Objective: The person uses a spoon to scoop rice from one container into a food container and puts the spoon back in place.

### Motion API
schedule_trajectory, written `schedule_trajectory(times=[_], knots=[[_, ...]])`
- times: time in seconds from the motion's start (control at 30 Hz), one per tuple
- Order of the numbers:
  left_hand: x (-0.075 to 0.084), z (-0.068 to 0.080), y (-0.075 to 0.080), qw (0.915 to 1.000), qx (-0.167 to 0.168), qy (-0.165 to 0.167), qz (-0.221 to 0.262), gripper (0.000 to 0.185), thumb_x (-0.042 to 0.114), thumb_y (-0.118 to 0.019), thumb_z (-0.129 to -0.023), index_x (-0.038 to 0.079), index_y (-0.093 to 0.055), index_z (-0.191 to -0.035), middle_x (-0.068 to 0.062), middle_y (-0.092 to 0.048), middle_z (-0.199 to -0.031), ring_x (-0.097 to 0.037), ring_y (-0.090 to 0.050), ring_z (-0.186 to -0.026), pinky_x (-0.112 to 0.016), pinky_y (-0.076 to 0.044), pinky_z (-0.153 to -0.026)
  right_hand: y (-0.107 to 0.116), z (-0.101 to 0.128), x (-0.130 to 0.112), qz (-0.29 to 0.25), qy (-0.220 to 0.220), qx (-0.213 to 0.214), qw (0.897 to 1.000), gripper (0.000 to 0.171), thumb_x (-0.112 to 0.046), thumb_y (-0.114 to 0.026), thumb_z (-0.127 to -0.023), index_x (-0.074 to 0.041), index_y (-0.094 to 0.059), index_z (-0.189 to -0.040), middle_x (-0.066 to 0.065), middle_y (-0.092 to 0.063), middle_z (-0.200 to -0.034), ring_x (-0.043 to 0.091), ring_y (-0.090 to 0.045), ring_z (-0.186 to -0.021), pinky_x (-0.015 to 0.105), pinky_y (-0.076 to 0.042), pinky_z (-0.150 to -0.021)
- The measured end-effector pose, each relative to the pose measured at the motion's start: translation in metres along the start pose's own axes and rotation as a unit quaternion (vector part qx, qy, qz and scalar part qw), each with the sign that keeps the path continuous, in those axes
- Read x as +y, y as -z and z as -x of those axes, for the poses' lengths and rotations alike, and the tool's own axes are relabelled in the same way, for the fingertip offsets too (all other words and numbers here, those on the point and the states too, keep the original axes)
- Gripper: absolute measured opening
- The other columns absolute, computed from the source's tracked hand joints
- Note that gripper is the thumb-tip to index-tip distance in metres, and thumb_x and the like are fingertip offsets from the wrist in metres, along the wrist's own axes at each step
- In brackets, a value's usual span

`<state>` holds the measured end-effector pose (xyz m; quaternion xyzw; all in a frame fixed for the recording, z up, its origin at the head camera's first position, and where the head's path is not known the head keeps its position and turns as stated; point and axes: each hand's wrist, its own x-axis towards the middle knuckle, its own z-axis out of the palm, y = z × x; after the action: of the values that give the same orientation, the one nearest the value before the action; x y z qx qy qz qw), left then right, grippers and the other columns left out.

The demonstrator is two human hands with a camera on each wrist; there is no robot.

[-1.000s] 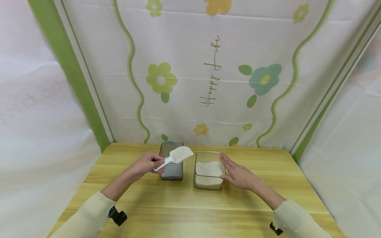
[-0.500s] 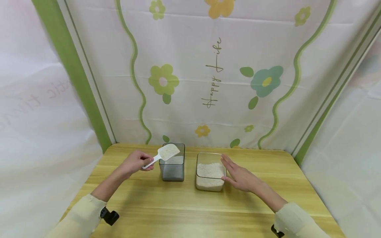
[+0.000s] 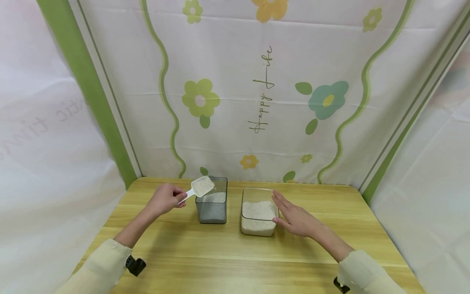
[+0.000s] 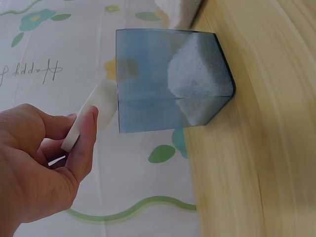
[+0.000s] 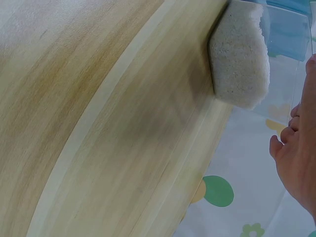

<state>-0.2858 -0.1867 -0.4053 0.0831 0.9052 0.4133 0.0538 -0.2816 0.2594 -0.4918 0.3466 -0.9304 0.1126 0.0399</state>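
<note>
My left hand (image 3: 167, 200) pinches the handle of a white scoop (image 3: 202, 186) between thumb and fingers. Rice lies in the scoop's bowl, which is over the left rim of a bluish-grey see-through container (image 3: 213, 213). White rice is heaped inside that container, as the left wrist view (image 4: 197, 74) shows through its wall. To its right stands a clear container (image 3: 258, 226), partly filled with rice (image 5: 239, 57). My right hand (image 3: 295, 216) rests with straight fingers at the clear container's right rim; only part of this hand shows in the right wrist view.
Both containers stand apart near the back of a wooden table (image 3: 235, 261). Behind the table hangs a white curtain (image 3: 227, 134) with flowers and lettering. More white cloth hangs at both sides.
My left hand has drawn left with the scoop, from between the containers to over the bluish-grey one. During the last half second the scoop has shifted slightly further left. My right hand stays put.
</note>
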Motion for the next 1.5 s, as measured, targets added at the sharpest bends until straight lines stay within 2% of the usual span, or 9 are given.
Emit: schedule_trajectory(times=[0.17,0.33,0.7,0.93,1.03,1.23,1.3,1.37,1.5], knots=[[0.004,-0.001,-0.003,0.9984,0.017,-0.013,-0.052,0.018,0.007,-0.063,-0.096,-0.006,-0.075,-0.096,-0.008,-0.072,-0.071,-0.008,-0.063,-0.058,-0.02,-0.043,-0.047,0.0,0.0,0.0,-0.001,-0.006,-0.005,1.0,0.077,-0.047,-0.047,-0.104,0.002,-0.021,-0.156,0.019,-0.016,-0.166,0.033,-0.031,-0.148,0.046,-0.045,-0.106],[0.005,-0.002,-0.005,0.9915,0.038,-0.039,-0.118,0.017,0.01,-0.065,-0.095,0.0,-0.076,-0.087,-0.002,-0.07,-0.064,-0.009,-0.056,-0.051,-0.021,-0.035,-0.043,0.0,0.0,0.0,-0.003,-0.006,-0.006,1.0,0.076,-0.047,-0.047,-0.104,0.003,-0.022,-0.156,0.019,-0.015,-0.166,0.034,-0.033,-0.147,0.047,-0.046,-0.105],[0.009,-0.005,-0.014,0.973,0.072,-0.097,-0.197,0.015,0.008,-0.067,-0.092,0.004,-0.076,-0.08,0.003,-0.066,-0.06,-0.007,-0.049,-0.048,-0.022,-0.036,-0.047,0.0,0.001,0.001,-0.005,-0.01,-0.01,1.0,0.077,-0.047,-0.046,-0.104,0.0,-0.018,-0.158,0.017,-0.013,-0.167,0.034,-0.037,-0.145,0.047,-0.047,-0.104],[0.01,-0.006,-0.021,0.9636,0.083,-0.111,-0.228,0.017,0.008,-0.068,-0.092,0.006,-0.073,-0.076,0.004,-0.062,-0.059,-0.007,-0.047,-0.048,-0.022,-0.035,-0.046,0.0,0.0,0.0,-0.008,-0.01,-0.009,1.0,0.077,-0.047,-0.046,-0.104,0.001,-0.019,-0.157,0.018,-0.013,-0.166,0.034,-0.035,-0.146,0.048,-0.046,-0.105],[0.009,-0.006,-0.024,0.9564,0.092,-0.129,-0.245,0.021,0.007,-0.069,-0.091,0.008,-0.069,-0.07,0.005,-0.057,-0.057,-0.007,-0.043,-0.048,-0.021,-0.033,-0.046,0.0,0.0,0.001,-0.007,-0.014,-0.014,1.0,0.077,-0.048,-0.046,-0.104,0.0,-0.018,-0.158,0.018,-0.013,-0.167,0.034,-0.034,-0.147,0.047,-0.045,-0.106],[0.007,-0.005,-0.029,0.9369,0.119,-0.175,-0.278,0.021,0.004,-0.073,-0.087,0.008,-0.066,-0.067,0.003,-0.052,-0.057,-0.009,-0.039,-0.05,-0.022,-0.034,-0.047,0.0,0.0,0.002,-0.004,-0.016,-0.015,1.0,0.077,-0.047,-0.046,-0.104,0.0,-0.019,-0.157,0.017,-0.014,-0.167,0.033,-0.033,-0.148,0.047,-0.045,-0.106],[0.007,-0.004,-0.031,0.9273,0.129,-0.192,-0.294,0.02,0.003,-0.074,-0.086,0.006,-0.066,-0.068,0.001,-0.054,-0.058,-0.01,-0.041,-0.051,-0.023,-0.036,-0.047,0.0,0.0,0.002,-0.006,-0.017,-0.017,1.0,0.077,-0.048,-0.045,-0.104,0.0,-0.019,-0.157,0.017,-0.013,-0.167,0.032,-0.032,-0.148,0.046,-0.045,-0.106],[0.007,-0.003,-0.034,0.9139,0.139,-0.209,-0.319,0.016,0.002,-0.076,-0.084,0.004,-0.068,-0.07,-0.001,-0.056,-0.059,-0.011,-0.044,-0.051,-0.025,-0.039,-0.047,0.0,0.0,0.001,-0.009,-0.019,-0.02,1.0,0.077,-0.048,-0.045,-0.104,-0.001,-0.018,-0.158,0.016,-0.012,-0.167,0.032,-0.031,-0.149,0.046,-0.045,-0.107],[0.006,-0.001,-0.04,0.8728,0.155,-0.247,-0.391,0.011,0.003,-0.078,-0.082,0.0,-0.07,-0.075,-0.006,-0.058,-0.064,-0.016,-0.052,-0.05,-0.028,-0.045,-0.045,0.0,0.0,0.001,-0.011,-0.022,-0.023,0.999,0.077,-0.049,-0.044,-0.104,-0.002,-0.016,-0.159,0.014,-0.01,-0.167,0.032,-0.032,-0.148,0.046,-0.045,-0.106]])
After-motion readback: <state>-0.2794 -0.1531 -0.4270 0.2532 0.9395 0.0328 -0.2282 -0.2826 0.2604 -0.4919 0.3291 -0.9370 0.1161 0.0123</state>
